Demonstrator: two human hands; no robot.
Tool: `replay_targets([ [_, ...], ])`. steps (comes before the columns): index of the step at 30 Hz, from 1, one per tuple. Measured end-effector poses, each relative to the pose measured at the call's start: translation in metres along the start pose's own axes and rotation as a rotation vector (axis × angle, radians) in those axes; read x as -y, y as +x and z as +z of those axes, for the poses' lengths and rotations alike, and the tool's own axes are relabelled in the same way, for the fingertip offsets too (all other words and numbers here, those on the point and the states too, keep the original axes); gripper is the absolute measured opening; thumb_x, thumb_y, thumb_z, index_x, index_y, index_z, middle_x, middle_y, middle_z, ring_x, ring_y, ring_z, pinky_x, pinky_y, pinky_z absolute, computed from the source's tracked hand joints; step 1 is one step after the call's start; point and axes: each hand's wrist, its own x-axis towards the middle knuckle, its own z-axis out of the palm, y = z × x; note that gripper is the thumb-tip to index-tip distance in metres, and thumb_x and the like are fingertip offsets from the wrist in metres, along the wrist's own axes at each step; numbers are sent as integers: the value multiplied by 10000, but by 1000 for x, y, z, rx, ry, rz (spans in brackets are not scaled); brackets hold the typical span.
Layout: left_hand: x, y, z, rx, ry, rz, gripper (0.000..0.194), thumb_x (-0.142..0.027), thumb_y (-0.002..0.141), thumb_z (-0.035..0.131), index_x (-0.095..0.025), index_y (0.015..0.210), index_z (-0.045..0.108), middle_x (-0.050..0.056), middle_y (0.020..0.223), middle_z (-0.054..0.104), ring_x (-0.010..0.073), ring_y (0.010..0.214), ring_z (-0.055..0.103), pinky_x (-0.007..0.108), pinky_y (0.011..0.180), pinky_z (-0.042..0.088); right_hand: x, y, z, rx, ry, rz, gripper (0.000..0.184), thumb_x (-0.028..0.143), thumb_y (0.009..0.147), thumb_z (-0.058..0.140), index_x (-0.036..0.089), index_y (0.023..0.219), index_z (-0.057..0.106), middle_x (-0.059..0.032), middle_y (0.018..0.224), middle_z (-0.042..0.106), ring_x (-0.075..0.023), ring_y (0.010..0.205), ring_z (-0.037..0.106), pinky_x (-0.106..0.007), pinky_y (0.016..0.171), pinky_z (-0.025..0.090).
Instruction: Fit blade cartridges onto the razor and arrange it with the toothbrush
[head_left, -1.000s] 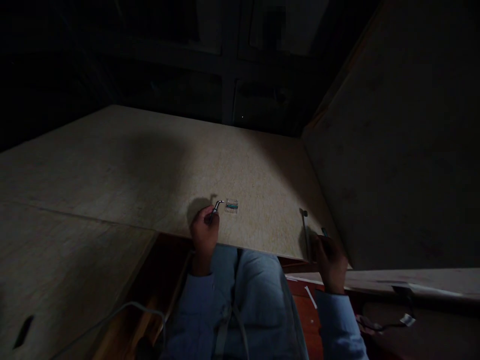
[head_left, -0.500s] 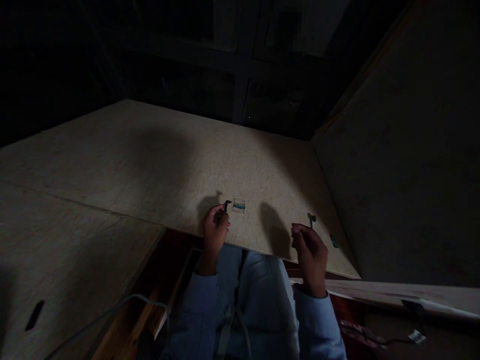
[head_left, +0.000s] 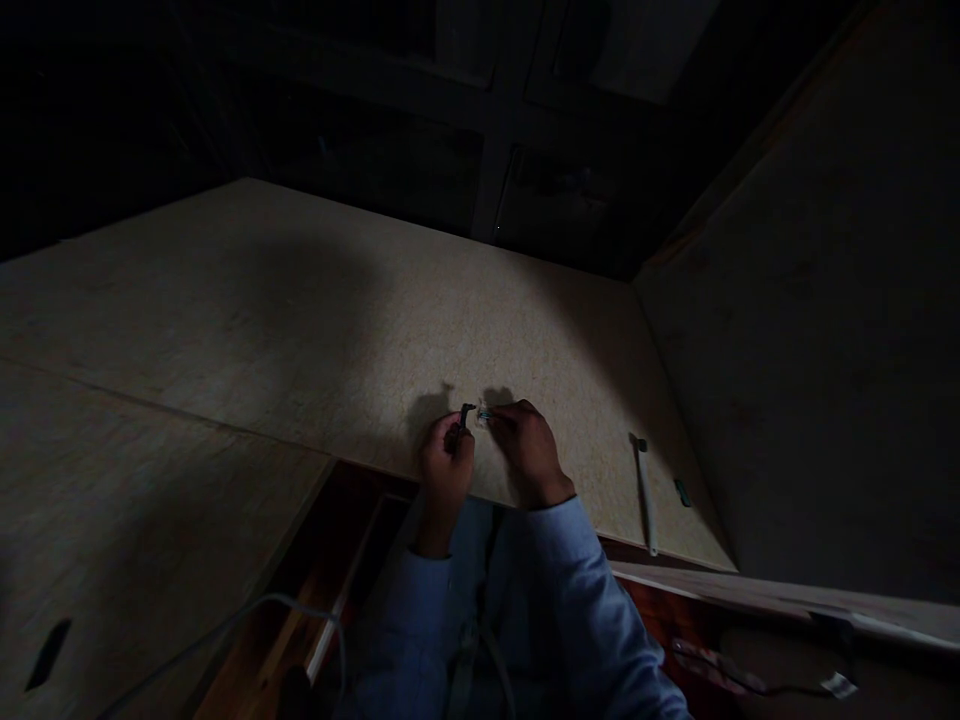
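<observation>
Bare-hand work in dim light, with the small clear case (head_left: 481, 415) serving as landmark: the case, showing a teal strip, is lying on the pale desk (head_left: 450, 320). Just left of it, I am closing my left hand (head_left: 448, 468) around a dark bent-headed tool (head_left: 465, 414), whose head is pointing towards the case. At its right side, I am bringing the drawn-together fingers of my right hand (head_left: 534, 450) to it; they are partly hiding it, leaving me unable to tell whether they are gripping it. Well to the right of the case and nearer me, a long pale-handled tool (head_left: 646, 500) is lying with its dark head away from me; farther right, a small green piece (head_left: 682, 492) is resting
</observation>
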Motion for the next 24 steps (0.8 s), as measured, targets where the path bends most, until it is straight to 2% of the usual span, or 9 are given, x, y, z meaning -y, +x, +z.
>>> replay_targets([
  [7, 3, -1, 4, -53, 95, 94, 262, -225, 799, 617, -188, 1043, 708, 65, 896, 735, 187, 792, 692, 279, 697, 564, -2, -5, 0, -36, 39, -26, 204, 174, 904, 588, 191, 972, 779, -113, 1025, 695, -227, 916, 667, -342, 864, 513],
  [12, 2, -2, 5, -42, 98, 95, 250, -236, 798, 621, -182, 1025, 711, 68, 892, 737, 191, 807, 697, 284, 715, 568, -7, -15, 2, -165, 255, -50, 131, 224, 885, 604, 203, 900, 733, -80, 946, 682, -219, 883, 647, -345, 826, 506],
  [19, -12, -1, 3, -4, -28, -30, 251, -296, 743, 672, -173, 958, 712, 40, 793, 714, 160, 708, 662, 239, 616, 521, 3, -44, -8, -364, 812, 175, 150, 344, 820, 700, 201, 863, 675, -13, 830, 676, -171, 775, 628, -305, 733, 502],
  [22, -31, -2, -3, 26, -124, -132, 278, -338, 707, 720, -169, 928, 705, -13, 651, 634, 105, 545, 557, 194, 489, 424, 14, -54, -16, -469, 990, 271, 226, 368, 791, 737, 207, 933, 668, 17, 815, 637, -127, 657, 575, -265, 613, 478],
  [24, -47, -4, -8, 65, -202, -197, 317, -360, 694, 748, -167, 941, 703, -56, 577, 551, 65, 455, 445, 176, 427, 338, 20, -59, -22, -486, 1053, 301, 289, 376, 803, 735, 220, 1037, 668, 26, 828, 617, -107, 616, 552, -249, 570, 461],
])
